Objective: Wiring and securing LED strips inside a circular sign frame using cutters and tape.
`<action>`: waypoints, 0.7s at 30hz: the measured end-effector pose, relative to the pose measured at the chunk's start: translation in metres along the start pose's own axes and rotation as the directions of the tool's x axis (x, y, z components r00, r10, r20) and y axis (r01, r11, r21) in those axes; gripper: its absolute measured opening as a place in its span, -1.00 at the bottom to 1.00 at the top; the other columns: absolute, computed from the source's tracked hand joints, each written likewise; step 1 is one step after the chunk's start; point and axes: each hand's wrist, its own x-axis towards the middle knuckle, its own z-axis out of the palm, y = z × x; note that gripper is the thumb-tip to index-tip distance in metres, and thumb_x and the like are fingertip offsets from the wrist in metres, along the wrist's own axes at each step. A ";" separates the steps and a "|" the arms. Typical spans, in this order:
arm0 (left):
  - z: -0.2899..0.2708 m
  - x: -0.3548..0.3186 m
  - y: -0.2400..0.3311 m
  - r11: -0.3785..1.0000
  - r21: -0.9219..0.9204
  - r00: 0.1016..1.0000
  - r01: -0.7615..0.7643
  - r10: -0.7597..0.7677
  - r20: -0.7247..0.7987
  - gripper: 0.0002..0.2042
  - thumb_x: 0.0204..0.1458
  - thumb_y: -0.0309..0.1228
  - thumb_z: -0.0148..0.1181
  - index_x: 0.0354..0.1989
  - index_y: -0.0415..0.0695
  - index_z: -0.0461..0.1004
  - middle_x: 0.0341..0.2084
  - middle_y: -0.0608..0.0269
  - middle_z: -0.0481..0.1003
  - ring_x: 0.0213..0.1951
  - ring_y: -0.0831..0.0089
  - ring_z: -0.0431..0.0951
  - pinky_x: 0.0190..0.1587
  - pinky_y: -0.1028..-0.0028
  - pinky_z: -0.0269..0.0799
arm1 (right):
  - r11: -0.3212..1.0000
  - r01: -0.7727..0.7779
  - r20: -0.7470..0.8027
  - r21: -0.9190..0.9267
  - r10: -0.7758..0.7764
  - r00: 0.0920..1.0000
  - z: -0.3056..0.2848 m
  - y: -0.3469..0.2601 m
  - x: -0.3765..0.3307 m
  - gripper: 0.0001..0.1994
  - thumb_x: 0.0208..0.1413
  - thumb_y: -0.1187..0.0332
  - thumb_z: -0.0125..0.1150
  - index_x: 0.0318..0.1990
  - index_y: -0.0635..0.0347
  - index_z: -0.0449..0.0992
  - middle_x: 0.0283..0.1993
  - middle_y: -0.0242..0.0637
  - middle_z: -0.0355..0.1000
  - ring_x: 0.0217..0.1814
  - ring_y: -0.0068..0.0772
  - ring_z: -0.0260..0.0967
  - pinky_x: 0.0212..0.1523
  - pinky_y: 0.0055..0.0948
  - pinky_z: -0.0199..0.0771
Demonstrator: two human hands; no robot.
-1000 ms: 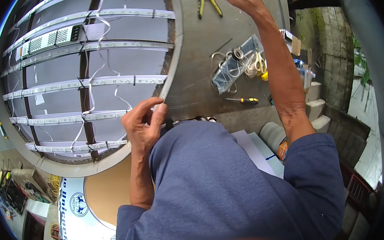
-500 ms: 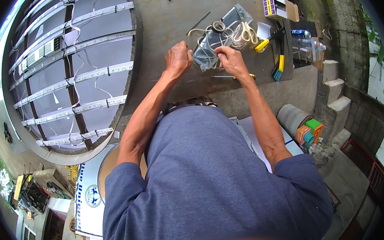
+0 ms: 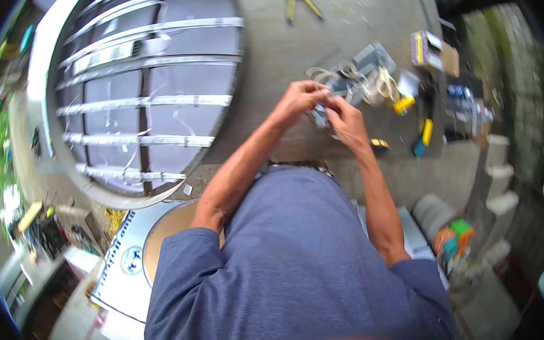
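Note:
My left hand [image 3: 298, 101] and my right hand [image 3: 348, 124] are close together over the near part of the metal table, fingertips almost touching. The fingers of both are closed in a pinch; whatever lies between them is too small and blurred to name. Just beyond them is a grey-blue plastic bag [image 3: 375, 58], with loops of cream cable [image 3: 382, 87] on and beside it. The bag's near end is partly hidden by my hands. A yellow-handled screwdriver [image 3: 378, 143] lies beside my right wrist.
At left is a large round frame [image 3: 181, 116] fitted with rows of light strips and wires. Yellow-handled pliers [image 3: 300, 3] lie at the table's far side. An open small box [image 3: 427, 49], a yellow-and-black cutter [image 3: 403, 104] and a yellow-handled brush [image 3: 424, 136] lie at right.
My left hand has moved right to meet my right hand, and both now pinch close together. The view has shifted, so the table's things sit farther right and lower.

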 end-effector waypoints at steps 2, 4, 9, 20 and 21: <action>-0.009 -0.018 0.022 0.971 -0.198 0.987 -0.134 0.148 0.058 -0.73 0.24 -0.27 0.28 -0.17 -0.28 0.65 -0.44 0.28 0.61 -0.53 0.67 0.43 -0.50 0.60 0.35 | 0.958 -0.044 0.083 0.285 0.021 0.996 -0.011 -0.027 -0.004 -0.86 0.32 0.45 0.08 -0.07 0.26 0.50 -0.36 -0.37 0.46 -0.52 -0.63 0.37 -0.48 -0.53 0.36; -0.013 -0.042 0.063 0.933 -0.217 0.955 -0.286 0.296 0.014 -0.76 0.27 -0.33 0.25 -0.20 -0.30 0.65 -0.44 0.25 0.63 -0.50 0.63 0.51 -0.44 0.57 0.44 | 0.909 -0.149 0.203 0.389 0.073 0.976 -0.025 -0.065 -0.003 -0.85 0.37 0.41 0.10 -0.03 0.27 0.51 -0.40 -0.44 0.39 -0.55 -0.70 0.30 -0.51 -0.62 0.26; -0.073 -0.073 0.139 0.757 -0.067 0.718 -0.650 0.583 -0.380 -0.76 0.28 -0.34 0.22 -0.14 -0.29 0.66 -0.31 0.15 0.67 -0.38 0.50 0.61 -0.23 0.48 0.52 | 0.986 0.102 0.215 0.129 -0.128 0.968 -0.038 -0.141 0.042 -0.83 0.35 0.35 0.20 -0.06 0.23 0.63 -0.47 -0.53 0.30 -0.44 -0.73 0.19 -0.46 -0.63 0.21; -0.266 -0.074 0.187 0.692 0.074 0.511 -0.718 0.597 -0.619 -0.80 0.16 -0.51 0.33 -0.09 -0.36 0.62 -0.31 -0.06 0.67 -0.35 0.27 0.73 -0.28 0.43 0.72 | 0.649 0.625 0.242 -0.434 -0.585 0.774 0.030 -0.251 0.251 -0.78 0.20 0.26 0.27 -0.18 0.24 0.65 -0.39 -0.12 0.59 -0.37 -0.31 0.55 -0.26 -0.36 0.49; -0.279 -0.071 0.189 0.711 0.120 0.496 -0.693 0.590 -0.637 -0.79 0.15 -0.51 0.34 -0.10 -0.36 0.62 -0.31 -0.06 0.67 -0.36 0.26 0.74 -0.28 0.44 0.72 | 0.641 0.630 0.255 -0.439 -0.584 0.771 0.041 -0.252 0.273 -0.78 0.20 0.26 0.27 -0.18 0.24 0.65 -0.39 -0.12 0.59 -0.37 -0.31 0.55 -0.26 -0.36 0.49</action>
